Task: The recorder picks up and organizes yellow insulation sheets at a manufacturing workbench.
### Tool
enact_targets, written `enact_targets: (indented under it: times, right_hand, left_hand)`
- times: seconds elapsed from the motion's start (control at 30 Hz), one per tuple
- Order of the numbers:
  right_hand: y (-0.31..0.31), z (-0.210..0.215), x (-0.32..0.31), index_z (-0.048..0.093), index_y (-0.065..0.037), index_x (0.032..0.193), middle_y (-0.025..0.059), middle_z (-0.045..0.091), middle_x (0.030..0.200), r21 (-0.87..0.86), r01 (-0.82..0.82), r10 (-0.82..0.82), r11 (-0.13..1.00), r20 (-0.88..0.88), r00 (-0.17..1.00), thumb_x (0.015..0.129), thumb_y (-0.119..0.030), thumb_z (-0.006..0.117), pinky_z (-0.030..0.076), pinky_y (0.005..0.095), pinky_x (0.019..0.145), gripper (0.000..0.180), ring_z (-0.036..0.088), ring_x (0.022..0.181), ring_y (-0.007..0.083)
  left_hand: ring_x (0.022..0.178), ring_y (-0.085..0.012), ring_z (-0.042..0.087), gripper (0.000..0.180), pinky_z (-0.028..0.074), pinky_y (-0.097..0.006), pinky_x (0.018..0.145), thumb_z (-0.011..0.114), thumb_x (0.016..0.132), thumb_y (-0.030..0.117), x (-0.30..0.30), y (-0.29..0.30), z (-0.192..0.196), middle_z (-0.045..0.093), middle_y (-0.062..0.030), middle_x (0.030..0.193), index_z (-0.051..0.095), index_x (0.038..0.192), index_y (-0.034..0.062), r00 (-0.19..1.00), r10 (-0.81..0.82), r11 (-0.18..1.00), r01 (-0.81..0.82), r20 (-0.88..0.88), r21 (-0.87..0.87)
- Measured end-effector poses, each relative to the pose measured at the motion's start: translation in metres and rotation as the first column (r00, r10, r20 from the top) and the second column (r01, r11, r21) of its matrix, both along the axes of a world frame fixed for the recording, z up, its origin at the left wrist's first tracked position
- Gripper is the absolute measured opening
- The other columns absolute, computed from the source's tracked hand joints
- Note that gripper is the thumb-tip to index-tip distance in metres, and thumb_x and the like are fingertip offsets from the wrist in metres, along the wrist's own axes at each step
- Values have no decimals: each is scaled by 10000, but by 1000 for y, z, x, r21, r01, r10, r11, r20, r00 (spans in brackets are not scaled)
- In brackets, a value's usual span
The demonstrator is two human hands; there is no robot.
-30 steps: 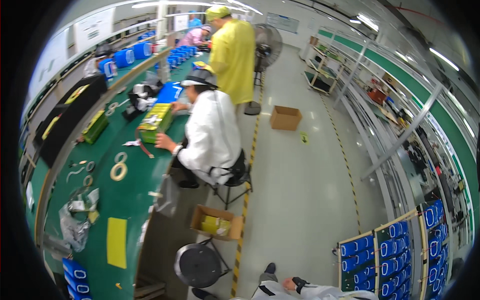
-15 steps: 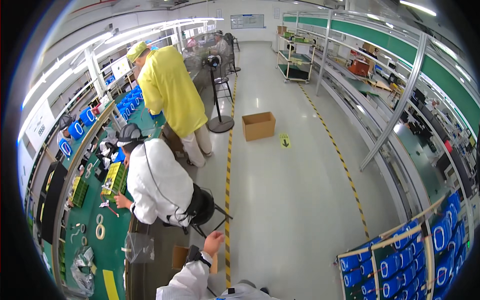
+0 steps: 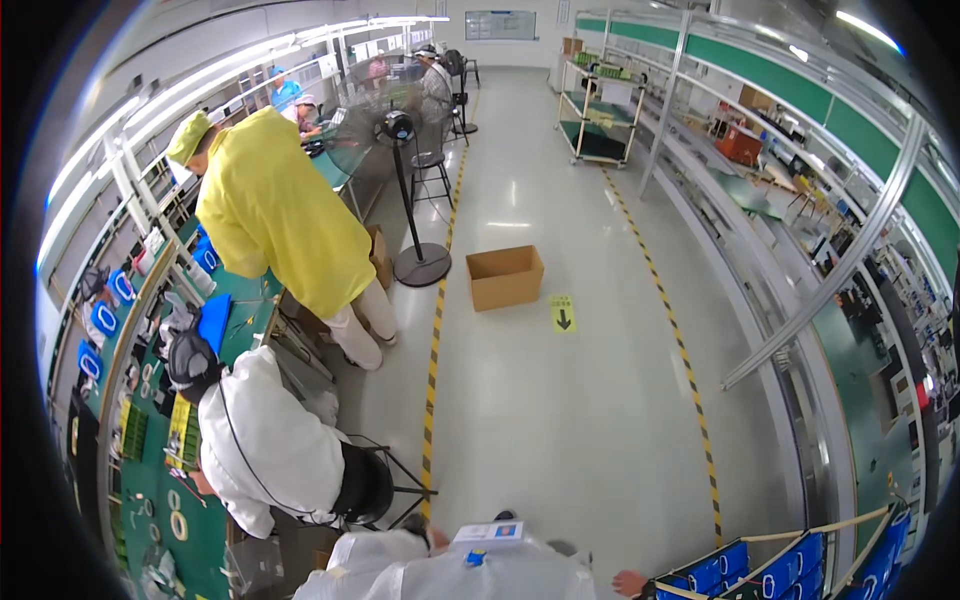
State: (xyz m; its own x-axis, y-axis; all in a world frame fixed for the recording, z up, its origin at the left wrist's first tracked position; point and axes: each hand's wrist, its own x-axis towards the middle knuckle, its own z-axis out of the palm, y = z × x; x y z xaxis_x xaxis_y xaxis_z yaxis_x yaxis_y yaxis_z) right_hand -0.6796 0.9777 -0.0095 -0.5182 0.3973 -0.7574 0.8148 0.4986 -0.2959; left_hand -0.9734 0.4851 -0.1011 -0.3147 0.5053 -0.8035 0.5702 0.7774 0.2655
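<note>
My left hand [image 3: 437,540] shows only in part at the lower middle, beside my white sleeve [image 3: 375,550]. Its fingers are hidden, and no held thing can be made out. Low on the right is my right hand [image 3: 629,583], right beside the left corner of a rack [image 3: 690,592] of blue block-shaped units [image 3: 720,567]. Whether it touches the rack or closes on it I cannot tell. A white badge card [image 3: 490,532] and a small blue piece [image 3: 476,557] lie on my white garment front.
An open cardboard box [image 3: 505,290] and a black pedestal fan [image 3: 422,264] stand ahead. A person in white [image 3: 270,440] sits at the left green bench [image 3: 205,510]; another in yellow [image 3: 285,215] leans over it. Metal framing [image 3: 850,260] lines the right; a wheeled cart [image 3: 600,125] stands farther off.
My left arm has come down from its outstretched place and its hand is now partly hidden. My right hand has come into view by the rack. The view has shifted; the seated person sits lower in it.
</note>
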Motion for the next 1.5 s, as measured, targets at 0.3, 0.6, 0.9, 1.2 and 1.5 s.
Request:
enact_targets:
  times: [0.3,0.6,0.9,1.2,1.5]
  right_hand:
    - [114,-29,-213,674,-131,1008,112,643,1112,19,-174,172,985,86,981,791,-278,596,482,481,842,274,585,1045,301]
    - [321,-19,-485,676,-124,1004,131,654,1081,105,-521,515,847,80,854,804,-286,592,505,467,804,271,617,989,316]
    - [515,2,-800,592,-29,967,81,609,675,-329,488,-588,809,-447,674,873,-147,507,444,296,424,173,585,548,181]
    - [524,-25,-916,636,-91,939,116,654,849,3,-313,313,950,64,948,852,-257,526,493,393,600,218,618,714,263]
    - [641,-24,-1119,649,-86,990,144,655,955,71,-354,347,933,88,934,842,-294,559,496,432,703,271,620,838,304]
  left_hand:
    - [957,-318,633,335,516,-407,799,608,811,295,-344,209,118,679,-134,976,655,1070,89,601,799,553,-722,-19,416]
    - [1019,-324,611,314,490,-405,895,559,835,315,-461,261,72,671,-108,1044,682,1067,141,525,848,508,-843,70,176]
    - [907,-214,666,382,538,-395,715,552,853,271,-576,309,-8,687,-25,1022,588,1231,227,752,656,725,-652,-68,-219]
    - [853,-297,674,246,551,-418,715,552,811,205,-907,513,15,695,-99,933,689,1008,152,901,67,968,45,-428,246]
    - [886,-327,646,348,515,-418,780,653,759,344,-1228,738,109,687,-157,924,676,965,64,493,862,396,-801,120,450]
